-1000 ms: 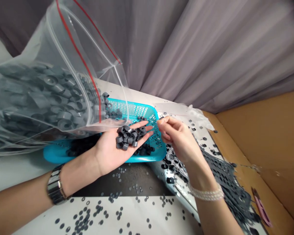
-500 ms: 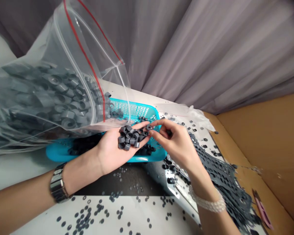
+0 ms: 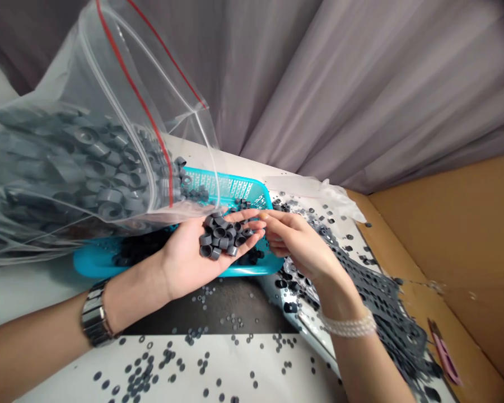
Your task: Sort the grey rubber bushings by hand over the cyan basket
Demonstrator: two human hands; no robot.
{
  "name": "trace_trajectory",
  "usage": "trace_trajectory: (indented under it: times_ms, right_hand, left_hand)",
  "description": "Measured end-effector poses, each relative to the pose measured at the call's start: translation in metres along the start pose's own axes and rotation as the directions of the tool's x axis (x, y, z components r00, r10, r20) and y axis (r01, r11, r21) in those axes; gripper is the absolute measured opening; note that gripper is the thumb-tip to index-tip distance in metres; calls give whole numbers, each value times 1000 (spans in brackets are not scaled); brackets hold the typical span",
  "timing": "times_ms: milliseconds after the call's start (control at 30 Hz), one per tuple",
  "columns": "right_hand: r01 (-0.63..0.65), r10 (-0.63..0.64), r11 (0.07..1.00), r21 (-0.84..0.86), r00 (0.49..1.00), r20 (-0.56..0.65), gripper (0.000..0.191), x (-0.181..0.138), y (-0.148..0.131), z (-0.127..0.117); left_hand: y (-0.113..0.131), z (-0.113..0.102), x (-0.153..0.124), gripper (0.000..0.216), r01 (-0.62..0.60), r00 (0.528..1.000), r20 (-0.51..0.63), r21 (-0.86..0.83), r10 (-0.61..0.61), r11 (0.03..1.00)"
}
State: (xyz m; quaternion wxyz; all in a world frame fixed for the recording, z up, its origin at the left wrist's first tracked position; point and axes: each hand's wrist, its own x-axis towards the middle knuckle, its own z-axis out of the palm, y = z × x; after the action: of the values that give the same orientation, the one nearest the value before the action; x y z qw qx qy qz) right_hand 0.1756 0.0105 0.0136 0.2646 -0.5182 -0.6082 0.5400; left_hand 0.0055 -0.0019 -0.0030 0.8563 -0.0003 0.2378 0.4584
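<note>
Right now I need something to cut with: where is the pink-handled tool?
Head view, lower right: the pink-handled tool lies on the brown cardboard, just right of the heap of dark punched strips.

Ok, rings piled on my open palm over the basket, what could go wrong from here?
The grey rings lie loose on the flat left hand; a nudge from the right hand could roll some past the teal basket rim.
The zip bag lies mouth open toward the basket, so more rings may slide out.
Fallen rings would mix with discs scattered on the table.
</note>
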Motion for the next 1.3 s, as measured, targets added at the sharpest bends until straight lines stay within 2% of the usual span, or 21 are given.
trace_trajectory:
  times_ms: [67, 133, 267, 400, 567, 633, 733, 933, 1100, 1167, 1300]
  right_hand:
    - [-77, 52, 975, 207, 990, 127, 31, 1, 1, 2]
    - [-119, 65, 947, 298, 981, 183, 28, 1, 1, 2]
    - [-114, 52, 929, 353, 982, 180, 25, 1, 3, 3]
    - [-90, 46, 936, 340, 990, 134, 22, 3, 7, 7]
    - [4, 12, 973, 230, 998, -65, 23, 4, 9, 5]
    - [57, -31, 986, 156, 986, -165, 23, 4, 9, 3]
    - [100, -85, 994, 47, 967, -241, 24, 3, 9, 3]
    - [57, -95, 987, -152, 962, -256, 25, 0, 3, 10]
    - [123, -184, 964, -237, 950, -253, 29, -6, -4, 3]
    - [158, -246, 932, -327, 937, -248, 29, -9, -6, -1]
    - [201, -371, 797, -569, 907, -199, 27, -14, -9, -3]
  left_hand:
    - [0, -2, 0, 32, 17, 1000, 16, 0, -17, 1000]
    - [0, -2, 0, 33, 26, 1000, 9, 20, -27, 999]
    - [0, -2, -1, 34, 52, 999, -12, 78, -51, 996]
    - [-2, 0, -2, 36, 48, 999, 10, 90, -49, 995]
    - [0, 1, -3, 34, 33, 998, 49, 94, -38, 995]
    - [0, 0, -2, 36, 35, 999, 33, 80, -37, 996]
    - [-1, 1, -1, 32, 13, 1000, -7, 45, -12, 999]
    - [-3, 3, 0, 28, -38, 999, -23, 8, 39, 999]
    - [-2, 4, -1, 31, -36, 999, -3, 1, 36, 999]
    - [-2, 3, -1, 28, -41, 999, -2, -1, 41, 999]
    - [-3, 3, 0, 24, -61, 997, -39, 17, 62, 998]
